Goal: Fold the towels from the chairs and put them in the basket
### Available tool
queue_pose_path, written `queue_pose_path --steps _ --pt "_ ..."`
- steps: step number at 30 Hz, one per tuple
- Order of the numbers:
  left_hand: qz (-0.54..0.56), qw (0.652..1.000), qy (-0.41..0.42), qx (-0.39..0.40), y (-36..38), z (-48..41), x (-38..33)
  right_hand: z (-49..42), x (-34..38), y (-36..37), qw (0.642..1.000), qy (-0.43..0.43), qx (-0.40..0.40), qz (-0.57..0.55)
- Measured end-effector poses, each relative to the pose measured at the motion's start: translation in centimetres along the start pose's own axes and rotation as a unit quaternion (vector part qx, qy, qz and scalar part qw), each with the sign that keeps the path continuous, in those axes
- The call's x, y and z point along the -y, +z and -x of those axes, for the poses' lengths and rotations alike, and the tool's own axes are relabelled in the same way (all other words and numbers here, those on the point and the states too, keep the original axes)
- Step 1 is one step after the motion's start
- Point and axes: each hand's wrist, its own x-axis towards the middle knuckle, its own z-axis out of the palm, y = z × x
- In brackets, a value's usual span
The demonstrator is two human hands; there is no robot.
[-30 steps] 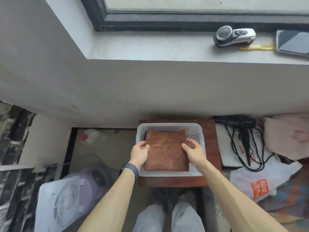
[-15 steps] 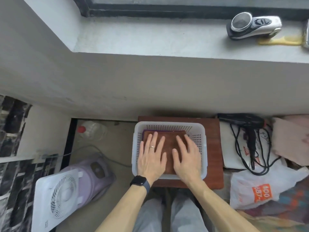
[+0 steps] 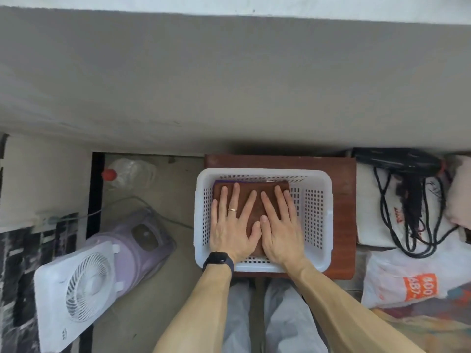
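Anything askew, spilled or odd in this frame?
Nothing stands out: the folded brown towel lies flat in the white basket, over a purple towel, left hand and right hand pressing flat on it.

Wall: grey plastered wall (image 3: 229,85) fills the upper half, with a pale ledge (image 3: 229,2) along the top edge. It is evenly lit, with a darker shadow low down.

Floor: bare grey concrete floor (image 3: 153,301).

Furniture: 1 dark reddish-brown wooden table (image 3: 342,225) stands against the wall.

Left side: 1 white square plastic fan (image 3: 76,284) sits just beside a lilac plastic appliance (image 3: 132,240). 1 clear plastic bottle with a red cap (image 3: 130,171) lies near the wall. A black-and-white patterned fabric (image 3: 17,263) runs along the edge.

Right side: 1 black hair dryer (image 3: 397,159) with a looped cord, and 1 white plastic bag with orange print (image 3: 397,271).
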Motion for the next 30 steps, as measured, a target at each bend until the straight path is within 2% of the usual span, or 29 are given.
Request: queue_pose_path --steps 10,20,25,30 --pt "-0.009 1.0 0.021 -0.016 1.0 -1.3 0.7 -0.9 0.1 0.4 1.0 0.012 0.011 -0.003" --pt "0.013 1.0 0.003 0.006 -0.2 -1.6 0.7 -0.9 0.5 0.0 1.0 0.015 0.009 -0.026" --pt "0.01 0.998 0.007 0.066 -3.5 -0.9 -0.3 -0.6 1.2 -2.6 0.994 0.04 0.103 -0.017" --pt "-0.073 0.983 0.086 0.145 -9.3 0.1 -0.1 0.5 2.5 -8.7 0.979 0.004 0.192 0.068"
